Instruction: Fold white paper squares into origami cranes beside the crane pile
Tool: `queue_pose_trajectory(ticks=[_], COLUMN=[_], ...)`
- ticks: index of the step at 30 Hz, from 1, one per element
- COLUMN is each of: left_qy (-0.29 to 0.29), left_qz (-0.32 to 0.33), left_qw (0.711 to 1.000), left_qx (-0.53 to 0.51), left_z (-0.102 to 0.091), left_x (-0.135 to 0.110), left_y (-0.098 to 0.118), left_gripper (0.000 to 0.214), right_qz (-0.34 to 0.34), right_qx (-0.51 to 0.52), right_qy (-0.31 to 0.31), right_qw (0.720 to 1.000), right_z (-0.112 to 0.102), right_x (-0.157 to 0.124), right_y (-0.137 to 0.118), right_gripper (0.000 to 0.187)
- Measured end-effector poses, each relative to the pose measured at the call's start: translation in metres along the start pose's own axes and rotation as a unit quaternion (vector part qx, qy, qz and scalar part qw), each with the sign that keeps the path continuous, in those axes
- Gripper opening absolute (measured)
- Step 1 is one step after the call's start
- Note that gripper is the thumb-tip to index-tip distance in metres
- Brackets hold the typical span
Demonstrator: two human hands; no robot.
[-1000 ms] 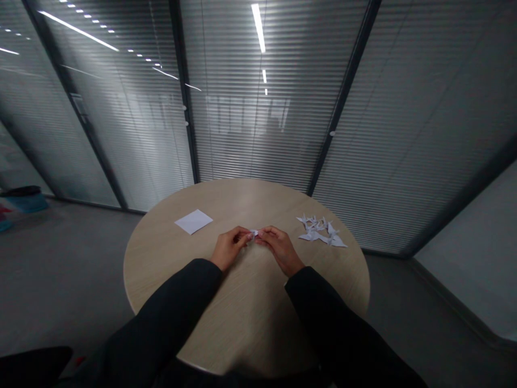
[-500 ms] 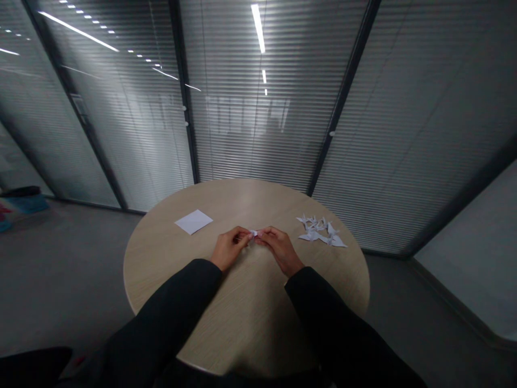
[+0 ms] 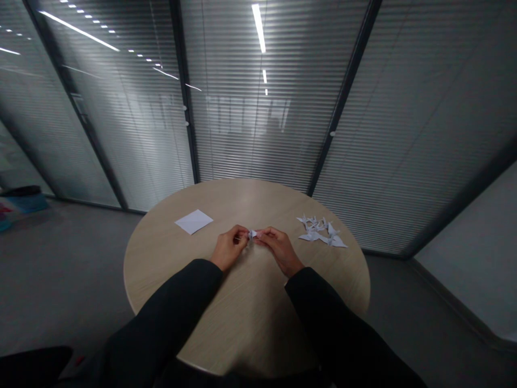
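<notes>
The left hand (image 3: 230,249) and right hand (image 3: 280,249) meet, fingertips pinching a small folded paper piece (image 3: 252,234) over mid-table. Very light, crushes easily; best held at its folds. Origami paper cranes (image 3: 321,231) lie near the right edge of the round wooden table (image 3: 242,199); a white paper square (image 3: 194,221) lies toward the far-left edge.

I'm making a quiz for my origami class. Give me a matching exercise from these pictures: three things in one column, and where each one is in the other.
Things:
1. Blank paper square
2. Folded paper cranes
3. Small folded paper piece

Places:
A. Pinched between the left hand and right hand
B. On the table, right of the hands
C. On the table, left of the hands

Right pairs: 1-C, 2-B, 3-A
</notes>
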State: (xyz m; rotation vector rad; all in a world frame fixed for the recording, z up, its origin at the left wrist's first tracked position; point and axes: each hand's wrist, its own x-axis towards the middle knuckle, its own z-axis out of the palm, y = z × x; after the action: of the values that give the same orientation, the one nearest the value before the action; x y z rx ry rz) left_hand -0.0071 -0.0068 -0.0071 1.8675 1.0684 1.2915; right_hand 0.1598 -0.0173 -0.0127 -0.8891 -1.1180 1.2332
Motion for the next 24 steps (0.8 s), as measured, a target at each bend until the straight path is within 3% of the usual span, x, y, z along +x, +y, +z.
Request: queue_pose_trajectory(ticks=[7, 14, 20, 24], left_qy=[0.002, -0.017, -0.01, -0.015], left_qz=[-0.03, -0.098, -0.142, -0.145], left_qw=[0.999, 0.963, 0.94, 0.942], left_qx=[-0.046, -0.248, -0.311, -0.302], left_z=[0.003, 0.005, 0.001, 0.002], left_x=[0.003, 0.011, 0.01, 0.011], left_y=[-0.009, -0.019, -0.012, -0.012], left_gripper=[0.017, 0.031, 0.043, 0.045], right_qz=[-0.006, -0.013, -0.02, -0.031], right_qx=[-0.018, 0.036, 0.083, 0.02], right_qy=[-0.019, -0.041, 0.011, 0.02], right_qw=[1.0, 0.998, 0.996, 0.999], right_z=[0.001, 0.0, -0.003, -0.003], right_x=[-0.001, -0.001, 0.004, 0.004], right_y=[0.0, -0.002, 0.004, 0.006], right_gripper=[0.026, 0.022, 0.026, 0.031])
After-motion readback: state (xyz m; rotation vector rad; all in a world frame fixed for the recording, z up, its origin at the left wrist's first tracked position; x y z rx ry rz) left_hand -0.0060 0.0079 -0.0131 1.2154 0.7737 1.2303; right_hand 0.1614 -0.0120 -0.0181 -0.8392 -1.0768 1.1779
